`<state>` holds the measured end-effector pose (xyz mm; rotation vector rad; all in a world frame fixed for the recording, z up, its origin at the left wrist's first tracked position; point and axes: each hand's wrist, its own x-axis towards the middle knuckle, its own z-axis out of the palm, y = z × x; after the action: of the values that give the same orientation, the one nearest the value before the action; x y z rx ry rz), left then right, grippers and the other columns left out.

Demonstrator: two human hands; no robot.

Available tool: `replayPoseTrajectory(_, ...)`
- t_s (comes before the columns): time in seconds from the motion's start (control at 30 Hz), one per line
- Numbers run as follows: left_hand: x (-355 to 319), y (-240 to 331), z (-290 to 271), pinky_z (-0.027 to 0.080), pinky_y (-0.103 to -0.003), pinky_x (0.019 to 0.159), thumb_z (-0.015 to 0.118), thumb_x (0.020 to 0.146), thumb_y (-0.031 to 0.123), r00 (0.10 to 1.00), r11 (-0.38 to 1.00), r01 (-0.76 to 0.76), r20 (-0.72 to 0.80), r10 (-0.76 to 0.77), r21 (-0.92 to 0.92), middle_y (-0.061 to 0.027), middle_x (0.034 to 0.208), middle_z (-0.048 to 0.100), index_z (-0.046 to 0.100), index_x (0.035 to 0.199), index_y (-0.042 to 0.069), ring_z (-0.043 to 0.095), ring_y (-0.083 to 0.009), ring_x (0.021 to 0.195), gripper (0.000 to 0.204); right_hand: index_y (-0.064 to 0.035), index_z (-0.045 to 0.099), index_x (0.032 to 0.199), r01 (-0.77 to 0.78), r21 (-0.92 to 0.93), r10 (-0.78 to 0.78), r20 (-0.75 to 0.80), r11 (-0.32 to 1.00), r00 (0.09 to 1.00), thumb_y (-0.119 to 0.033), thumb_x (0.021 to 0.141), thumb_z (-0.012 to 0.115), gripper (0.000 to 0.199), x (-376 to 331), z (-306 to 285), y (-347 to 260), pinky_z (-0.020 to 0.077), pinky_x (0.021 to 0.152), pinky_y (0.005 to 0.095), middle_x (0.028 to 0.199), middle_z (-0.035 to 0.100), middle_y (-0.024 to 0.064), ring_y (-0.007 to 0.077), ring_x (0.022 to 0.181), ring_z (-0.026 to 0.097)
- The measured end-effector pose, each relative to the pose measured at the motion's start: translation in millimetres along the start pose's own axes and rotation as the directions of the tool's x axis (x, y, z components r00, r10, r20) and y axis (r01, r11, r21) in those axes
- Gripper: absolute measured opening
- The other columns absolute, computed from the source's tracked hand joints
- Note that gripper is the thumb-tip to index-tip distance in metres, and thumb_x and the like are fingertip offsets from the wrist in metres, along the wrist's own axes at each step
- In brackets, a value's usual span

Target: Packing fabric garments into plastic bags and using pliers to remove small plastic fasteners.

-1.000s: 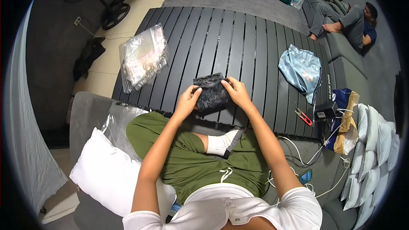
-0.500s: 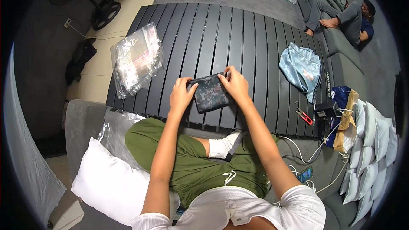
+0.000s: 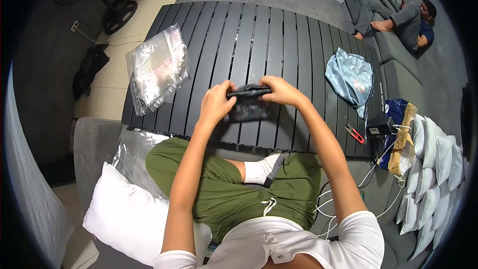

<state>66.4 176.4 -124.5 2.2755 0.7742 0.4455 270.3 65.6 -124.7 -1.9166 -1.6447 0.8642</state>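
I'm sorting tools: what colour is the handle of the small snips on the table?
The handle is red, clearest in the head view.

"What's on the table?"

"Clear plastic bags on the left. On the right, a blue cloth, with red snips nearer."

"And around it?"

"A white pillow near left, a dark fan far left. Near right, pale cushions lie piled beside a blue-and-gold package."

"Anyone there?"

"Far right, a person on the grey sofa, knees bent, feet bare."
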Motion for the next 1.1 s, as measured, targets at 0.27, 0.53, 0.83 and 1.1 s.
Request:
replayPoseTrajectory(0.27, -26.5, 6.3, 19.5, 0.04, -0.036, 0.083, 0.065, 0.065, 0.008, 0.899, 0.915, -0.349, -0.205, 0.388, 0.202, -0.0034, 0.102, 0.058, 0.054, 0.086, 0.008, 0.051, -0.0243, 0.098, 0.024, -0.0085, 0.057, 0.092, 0.163, -0.389, -0.348, -0.47, 0.907, 0.811, -0.004, 0.062, 0.066, 0.031, -63.8, 25.4, -16.1, 0.0378, 0.084, 0.0375, 0.099, 0.056, 0.0053, 0.0263, 0.095, 0.05)
replayPoseTrajectory(0.53, -42.7, -5.4, 54.6, 0.043, -0.035, 0.08, 0.065, 0.073, 0.014, 0.892, 0.87, -0.389, -0.112, 0.438, 0.302, -0.0029, 0.099, 0.056, 0.059, 0.095, 0.009, 0.053, -0.0224, 0.094, 0.024, -0.0077, 0.057, 0.105, 0.048, -0.279, -0.211, -0.591, 0.959, 0.779, -0.012, 0.072, 0.067, 0.034, -80.9, 77.6, 10.0, 0.0387, 0.082, 0.0359, 0.101, 0.055, 0.0064, 0.0263, 0.094, 0.05)
replayPoseTrajectory(0.83, -44.4, -7.1, 59.2, 0.044, -0.035, 0.08, 0.066, 0.074, 0.015, 0.904, 0.924, -0.261, -0.266, 0.336, 0.281, -0.0025, 0.097, 0.057, 0.061, 0.094, 0.009, 0.054, -0.0224, 0.093, 0.021, -0.0091, 0.062, 0.096, 0.126, -0.399, -0.352, -0.567, 0.908, 0.745, -0.009, 0.07, 0.067, 0.026, -79.0, 81.5, 21.4, 0.0409, 0.079, 0.0362, 0.093, 0.056, 0.0041, 0.0239, 0.089, 0.052)
replayPoseTrajectory(1.1, -46.0, -14.6, 61.7, 0.043, -0.035, 0.08, 0.064, 0.073, 0.007, 0.885, 0.882, -0.375, -0.172, 0.432, 0.284, -0.0059, 0.092, 0.057, 0.061, 0.092, 0.008, 0.055, -0.0238, 0.091, 0.02, -0.0082, 0.062, 0.092, 0.12, -0.229, -0.236, -0.598, 0.966, 0.766, -0.005, 0.071, 0.064, 0.021, -72.8, 78.8, 9.7, 0.0389, 0.081, 0.0358, 0.091, 0.056, 0.0053, 0.0239, 0.087, 0.052)
